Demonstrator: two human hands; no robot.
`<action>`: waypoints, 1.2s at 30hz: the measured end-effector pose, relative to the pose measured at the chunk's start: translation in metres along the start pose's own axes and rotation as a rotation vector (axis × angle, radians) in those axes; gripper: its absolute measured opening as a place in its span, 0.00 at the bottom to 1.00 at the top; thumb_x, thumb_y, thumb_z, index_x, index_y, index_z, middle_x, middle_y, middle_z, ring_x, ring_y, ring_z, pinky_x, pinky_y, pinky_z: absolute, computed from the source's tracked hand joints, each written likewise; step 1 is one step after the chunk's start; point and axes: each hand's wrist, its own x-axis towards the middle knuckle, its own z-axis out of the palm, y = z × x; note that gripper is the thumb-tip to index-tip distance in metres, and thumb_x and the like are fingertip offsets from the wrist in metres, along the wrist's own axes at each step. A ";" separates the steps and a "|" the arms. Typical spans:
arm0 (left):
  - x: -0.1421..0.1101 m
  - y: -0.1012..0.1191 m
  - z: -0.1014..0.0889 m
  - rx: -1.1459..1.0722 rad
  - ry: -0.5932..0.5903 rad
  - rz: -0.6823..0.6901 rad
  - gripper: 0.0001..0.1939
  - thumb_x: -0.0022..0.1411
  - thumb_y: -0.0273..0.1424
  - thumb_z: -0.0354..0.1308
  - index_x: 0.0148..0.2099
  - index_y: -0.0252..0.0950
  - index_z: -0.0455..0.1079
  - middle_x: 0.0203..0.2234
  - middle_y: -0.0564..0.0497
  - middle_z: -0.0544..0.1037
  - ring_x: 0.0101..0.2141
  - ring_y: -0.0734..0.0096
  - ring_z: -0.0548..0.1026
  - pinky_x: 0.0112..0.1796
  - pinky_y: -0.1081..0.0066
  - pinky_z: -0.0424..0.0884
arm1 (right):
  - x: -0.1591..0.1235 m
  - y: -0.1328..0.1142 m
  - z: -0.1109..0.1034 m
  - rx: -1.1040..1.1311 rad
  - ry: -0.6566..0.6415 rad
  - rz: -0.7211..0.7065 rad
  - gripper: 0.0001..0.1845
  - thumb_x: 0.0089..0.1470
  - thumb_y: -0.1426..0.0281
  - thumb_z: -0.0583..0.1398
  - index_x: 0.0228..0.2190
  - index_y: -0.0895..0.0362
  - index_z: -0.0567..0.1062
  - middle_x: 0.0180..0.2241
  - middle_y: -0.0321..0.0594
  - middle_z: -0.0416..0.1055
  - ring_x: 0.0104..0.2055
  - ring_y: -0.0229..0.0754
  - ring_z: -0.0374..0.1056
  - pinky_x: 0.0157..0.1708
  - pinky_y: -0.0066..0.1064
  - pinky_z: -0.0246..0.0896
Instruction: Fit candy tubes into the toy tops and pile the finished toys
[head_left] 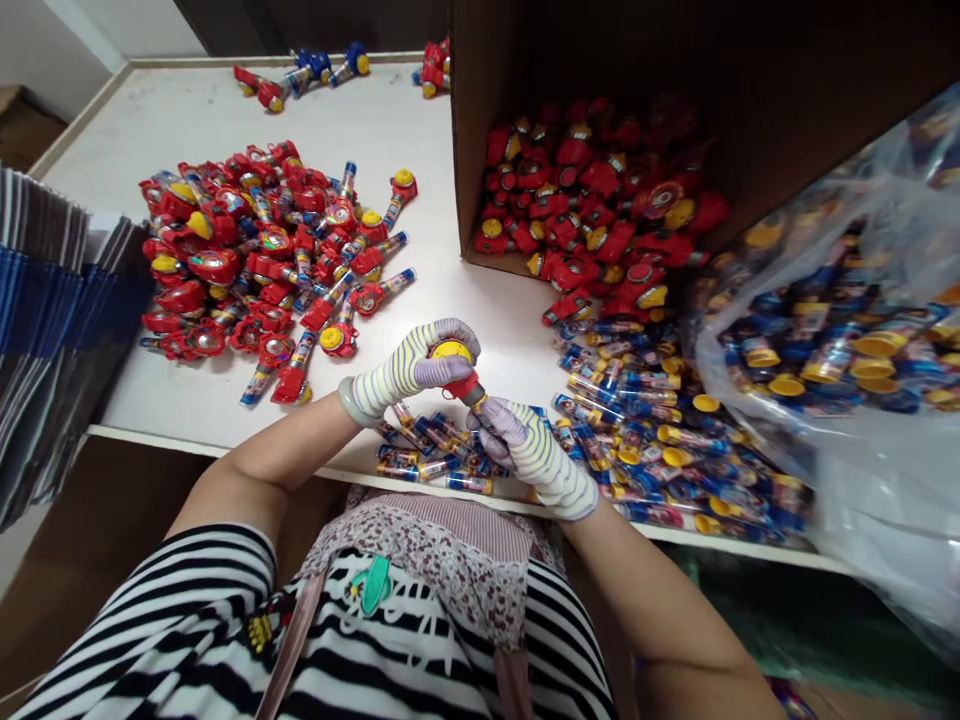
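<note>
My left hand (412, 372), in a striped glove, is closed around a red plastic toy (463, 388) with a yellow round face. The toy's grey neck points down and to the right. At that neck, the gloved fingers of my right hand (536, 450) are closed on a small tube, mostly hidden by them; only a bit of yellow shows at its end. Below both hands, several printed clear tubes (439, 467) lie along the table's front edge. To the right spreads a larger heap of blue tubes with yellow ends (637, 420).
A pile of red toys with tubes attached (247, 260) covers the left of the white table (442, 230). An open cardboard box (469, 150) on its side holds more red toys (577, 190). At right bulges a clear plastic bag (847, 440) of tubes. Folded printed cartons (52, 320) stand far left.
</note>
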 end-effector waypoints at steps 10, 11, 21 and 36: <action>0.014 -0.005 -0.004 0.028 -0.110 -0.066 0.22 0.54 0.48 0.66 0.36 0.32 0.70 0.29 0.49 0.74 0.30 0.70 0.72 0.34 0.71 0.69 | 0.000 0.001 0.003 0.133 0.070 -0.004 0.30 0.52 0.40 0.59 0.28 0.56 0.72 0.19 0.31 0.63 0.20 0.33 0.53 0.19 0.26 0.47; 0.013 -0.007 -0.005 -0.011 -0.128 -0.050 0.24 0.52 0.50 0.66 0.36 0.33 0.71 0.29 0.48 0.74 0.30 0.69 0.72 0.33 0.70 0.69 | -0.004 0.001 0.006 0.209 0.011 0.039 0.29 0.54 0.41 0.58 0.29 0.56 0.72 0.17 0.29 0.59 0.17 0.32 0.49 0.18 0.26 0.44; 0.004 -0.006 0.009 0.062 -0.045 -0.005 0.19 0.54 0.44 0.66 0.38 0.33 0.71 0.31 0.49 0.74 0.32 0.69 0.72 0.34 0.71 0.69 | -0.003 0.017 -0.004 0.136 0.071 0.034 0.31 0.56 0.38 0.52 0.31 0.54 0.71 0.16 0.28 0.58 0.16 0.34 0.51 0.17 0.27 0.49; 0.011 -0.011 0.013 0.130 -0.126 0.034 0.19 0.51 0.43 0.69 0.36 0.34 0.71 0.30 0.50 0.74 0.31 0.69 0.72 0.34 0.71 0.69 | 0.009 0.026 -0.008 -0.248 0.071 0.002 0.41 0.57 0.34 0.35 0.29 0.53 0.69 0.16 0.33 0.59 0.16 0.39 0.54 0.18 0.32 0.55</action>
